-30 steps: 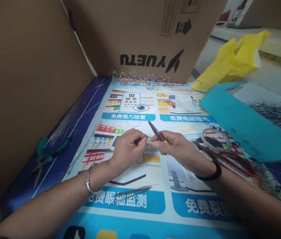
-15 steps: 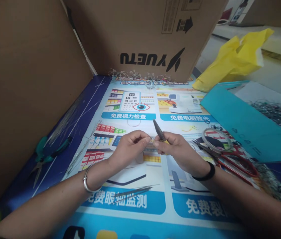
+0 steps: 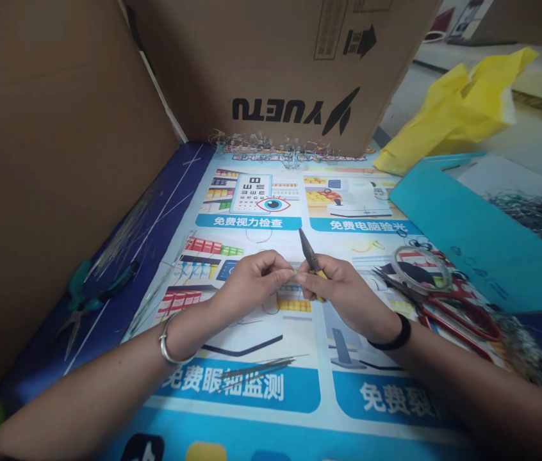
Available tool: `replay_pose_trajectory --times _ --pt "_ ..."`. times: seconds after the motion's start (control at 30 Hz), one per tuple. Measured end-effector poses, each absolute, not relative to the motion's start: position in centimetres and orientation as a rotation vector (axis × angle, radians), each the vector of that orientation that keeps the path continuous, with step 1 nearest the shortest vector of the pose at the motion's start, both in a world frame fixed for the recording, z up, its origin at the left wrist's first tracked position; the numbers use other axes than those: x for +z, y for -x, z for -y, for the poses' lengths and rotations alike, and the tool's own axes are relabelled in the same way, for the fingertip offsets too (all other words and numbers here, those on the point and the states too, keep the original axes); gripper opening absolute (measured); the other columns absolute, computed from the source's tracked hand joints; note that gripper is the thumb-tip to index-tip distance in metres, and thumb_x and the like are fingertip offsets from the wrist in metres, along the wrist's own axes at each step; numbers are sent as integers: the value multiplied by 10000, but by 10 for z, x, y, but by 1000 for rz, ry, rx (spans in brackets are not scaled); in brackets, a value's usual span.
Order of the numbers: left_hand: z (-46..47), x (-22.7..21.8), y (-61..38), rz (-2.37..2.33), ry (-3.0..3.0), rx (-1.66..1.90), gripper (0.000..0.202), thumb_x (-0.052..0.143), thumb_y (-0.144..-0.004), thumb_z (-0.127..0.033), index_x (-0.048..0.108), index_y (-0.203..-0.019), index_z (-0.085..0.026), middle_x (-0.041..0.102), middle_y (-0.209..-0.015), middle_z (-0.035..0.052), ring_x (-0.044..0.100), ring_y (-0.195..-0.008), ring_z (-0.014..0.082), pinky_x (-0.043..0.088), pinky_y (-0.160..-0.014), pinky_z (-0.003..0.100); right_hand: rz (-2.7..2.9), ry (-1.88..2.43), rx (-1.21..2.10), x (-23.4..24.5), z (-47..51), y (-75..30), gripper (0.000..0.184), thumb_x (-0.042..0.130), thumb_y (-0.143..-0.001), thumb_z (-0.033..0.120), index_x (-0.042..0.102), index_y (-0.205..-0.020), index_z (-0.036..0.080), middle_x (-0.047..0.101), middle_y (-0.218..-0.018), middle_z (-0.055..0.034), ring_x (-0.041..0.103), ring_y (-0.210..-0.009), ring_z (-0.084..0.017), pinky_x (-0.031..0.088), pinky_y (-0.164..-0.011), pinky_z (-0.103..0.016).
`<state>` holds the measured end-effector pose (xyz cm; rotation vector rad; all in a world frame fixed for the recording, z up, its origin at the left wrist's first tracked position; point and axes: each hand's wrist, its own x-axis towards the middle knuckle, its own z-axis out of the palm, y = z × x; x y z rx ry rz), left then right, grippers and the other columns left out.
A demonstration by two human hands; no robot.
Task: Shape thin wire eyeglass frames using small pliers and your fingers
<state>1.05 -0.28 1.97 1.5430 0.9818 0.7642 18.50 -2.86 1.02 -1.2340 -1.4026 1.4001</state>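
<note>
My left hand and my right hand meet fingertip to fingertip above a printed poster spread over the table. My right hand is closed round small yellow-handled pliers, whose dark tips point up and away. My left hand pinches a tiny piece between thumb and forefinger; it is too small to make out. The right fingertips touch the same spot. A silver bangle sits on my left wrist and a black band on my right.
Teal-handled pliers lie at the left beside a bundle of thin wires. Several thin metal rods lie below my hands. Red scissors and a tape roll lie right. Cardboard boxes wall the back and left; a teal folder and yellow bag sit right.
The pliers in my right hand have swung more upright and slightly right. Both hands stay pinched together at the same spot, barely shifting.
</note>
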Motion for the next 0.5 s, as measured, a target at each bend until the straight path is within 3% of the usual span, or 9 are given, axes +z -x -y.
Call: replay_pose_trajectory --times 0.37,0.5 --pt "3 12 -11 -995 -1608 686 175 578 -768 -269 485 -672 -156 454 -614 -42 400 -587 81 326 -572 222 1430 1246 1316 11 30 -186 174 599 -762 331 538 -707 177 503 -544 52 437 -520 -80 338 -522 -232" --pt "3 14 -12 -965 -1575 694 160 568 -785 -296 527 -727 -152 499 -664 -26 438 -624 90 352 -603 228 1462 1270 1294 7 27 -186 177 586 -768 335 526 -706 180 493 -536 54 434 -515 -83 343 -518 -232"
